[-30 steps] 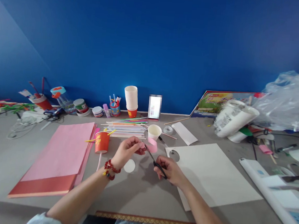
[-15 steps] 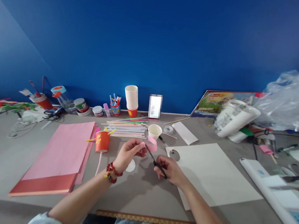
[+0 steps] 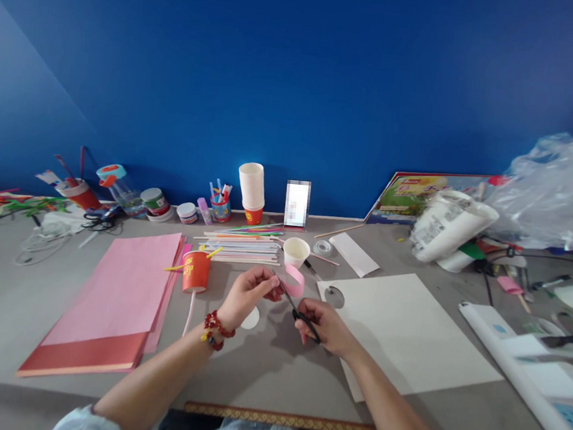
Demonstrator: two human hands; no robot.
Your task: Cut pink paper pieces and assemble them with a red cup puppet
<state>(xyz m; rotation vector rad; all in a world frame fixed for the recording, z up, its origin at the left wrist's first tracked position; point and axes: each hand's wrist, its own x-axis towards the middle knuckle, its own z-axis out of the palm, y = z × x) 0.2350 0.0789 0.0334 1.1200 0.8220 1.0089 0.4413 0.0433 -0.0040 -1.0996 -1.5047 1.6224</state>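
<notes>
My left hand (image 3: 249, 292), with a red bead bracelet at the wrist, pinches a curled strip of pink paper (image 3: 297, 279) above the grey table (image 3: 262, 373). My right hand (image 3: 324, 324) grips black scissors (image 3: 296, 306) whose blades point up and left at the strip. A white paper disc (image 3: 251, 319) lies on the table under my left hand. An orange paper cup (image 3: 196, 271) with yellow straws through it stands to the left.
Pink and red paper sheets (image 3: 118, 301) lie at the left, a big white sheet (image 3: 406, 332) with a round hole at the right. Straws (image 3: 243, 246), a white cup (image 3: 296, 251), stacked cups (image 3: 251, 192), paint jars and a plastic bag (image 3: 552, 195) line the back.
The pink strip has turned slightly in my left hand and the scissors have edged along it. Both hands stay in nearly the same place.
</notes>
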